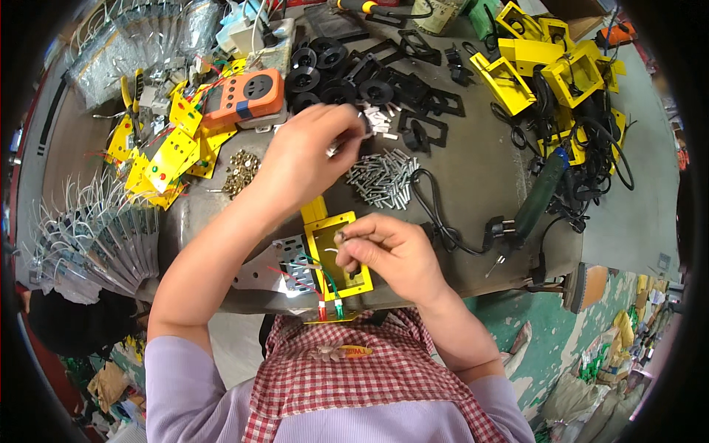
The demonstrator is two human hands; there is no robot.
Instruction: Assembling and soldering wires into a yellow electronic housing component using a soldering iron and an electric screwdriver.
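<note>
Directly before me on the bench is a yellow rectangular metal housing (360, 286), its open frame facing up. My right hand (391, 255) is over its right side, thumb and fingertips pinched on something small and dark; a short white bit shows beside them. Against the housing's left side rests a perforated metal plate (294, 258), with thin red and green wires running to a red and a green connector (339, 308) at the bench edge. My left hand (314, 151) reaches farther out with curled fingers, beside small white pieces (382, 122). What its fingertips hold is mostly hidden.
Metal screws (384, 179) and brass-coloured parts (241, 173) lie in heaps. Black discs (329, 55), an orange meter (247, 96) and yellow wired plates (173, 156) are beyond and left. Rightward are a green-handled tool (543, 193), a black cable (439, 221) and yellow housings (572, 77).
</note>
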